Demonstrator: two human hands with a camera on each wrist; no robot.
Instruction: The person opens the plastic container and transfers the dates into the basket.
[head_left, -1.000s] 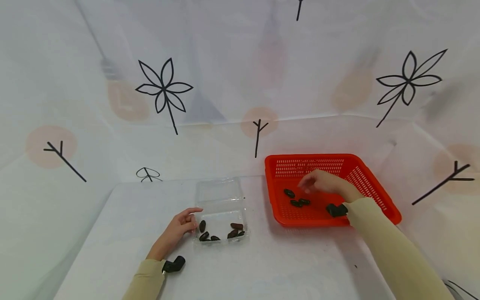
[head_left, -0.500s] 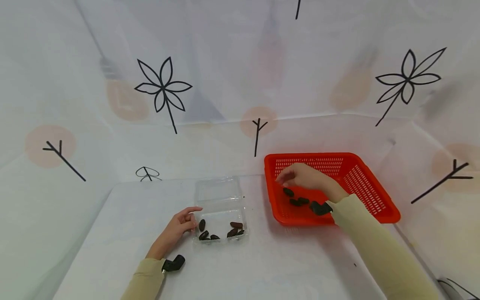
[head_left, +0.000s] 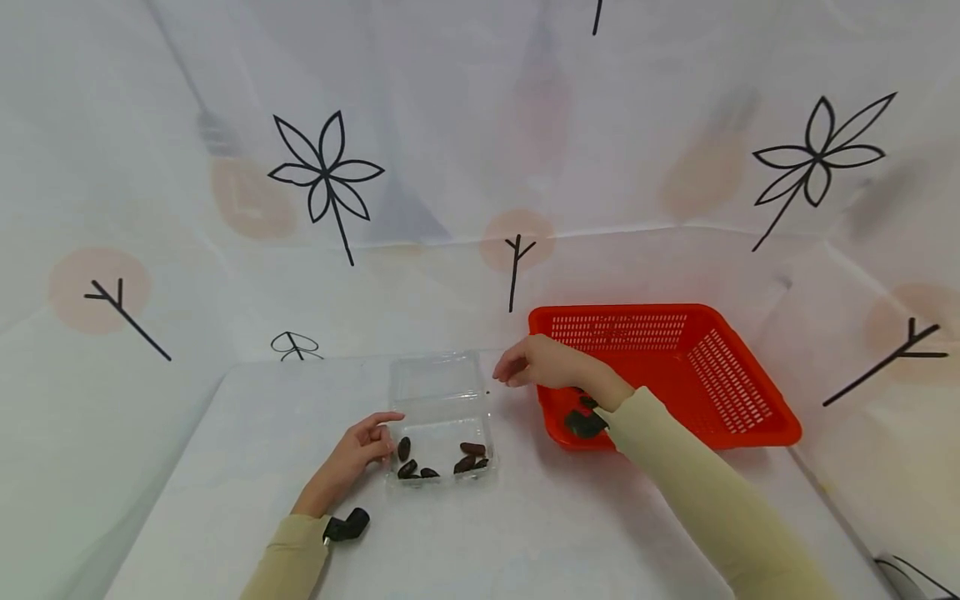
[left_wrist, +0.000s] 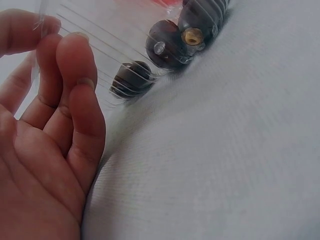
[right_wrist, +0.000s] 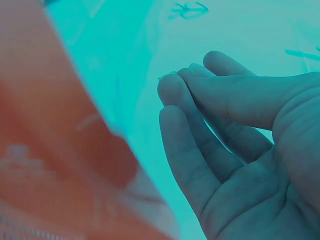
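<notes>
Just past the left rim of the red basket (head_left: 630, 310), the right hand (head_left: 543, 361) hangs in the air with its fingers bent and the thumb close to the fingertips. I cannot tell whether this grip holds anything: no object shows between the fingers in the head or right wrist view. Below its wrist and partly hidden by it, a few dark fruits (head_left: 588, 402), probably dates, lie in the basket. Left of the grip, on the white tabletop (head_left: 540, 533), stands a clear plastic box (head_left: 442, 433), its lid (head_left: 435, 379) folded back, with more fruits (head_left: 405, 448) inside. Across the box, the left hand (head_left: 356, 454) keeps no tight hold; its loosely bent fingers lie at the side wall, perhaps steadying it.

The step in hand looks like a crossing between basket and box. If a fruit is pinched, the next move calls for going left and down over the fruit-bearing half, then a gentle release; if not, a fresh pick from the basket.
</notes>
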